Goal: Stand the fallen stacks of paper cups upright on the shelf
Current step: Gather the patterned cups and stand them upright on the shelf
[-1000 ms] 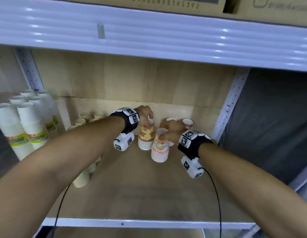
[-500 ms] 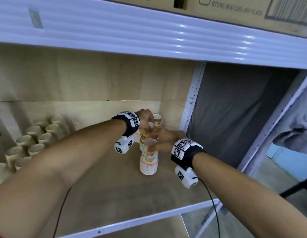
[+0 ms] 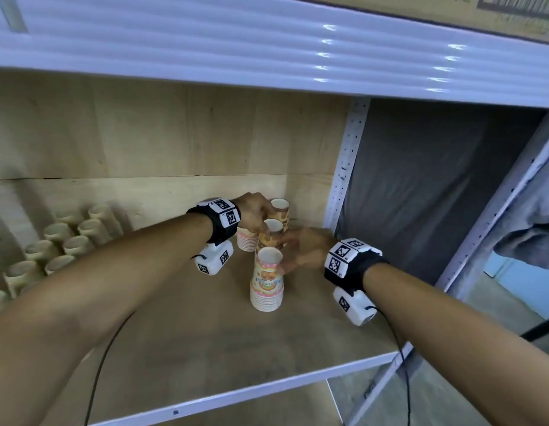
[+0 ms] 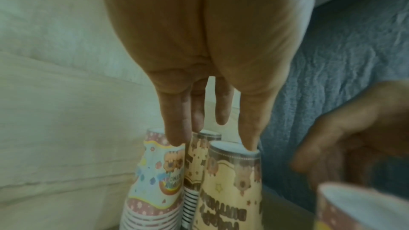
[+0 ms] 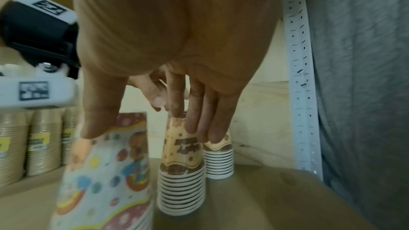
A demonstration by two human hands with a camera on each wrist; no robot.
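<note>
Several stacks of printed paper cups stand upside down in the back right corner of the shelf (image 3: 205,333). Nearest is a pink rainbow stack (image 3: 266,279) (image 5: 106,172). Behind it are a brown stack (image 3: 271,238) (image 5: 181,172) (image 4: 232,190), a second brown stack (image 3: 281,210) (image 5: 219,160) and another pink stack (image 3: 247,241) (image 4: 155,181). My left hand (image 3: 261,216) (image 4: 212,139) hangs over them, its straight fingers touching their tops. My right hand (image 3: 285,256) (image 5: 150,134) has its straight fingers against the brown stacks and its thumb by the pink stack.
Rows of plain kraft cup stacks (image 3: 61,241) (image 5: 33,146) stand at the left of the shelf. A perforated white post (image 3: 344,179) and grey cloth (image 3: 420,179) bound the right side. The upper shelf (image 3: 205,41) hangs overhead. Bare board lies toward the front edge (image 3: 236,392).
The head view has swung to the right. The stacks now stand closer together in the corner. My right hand has shifted from the pink stack toward the brown stacks.
</note>
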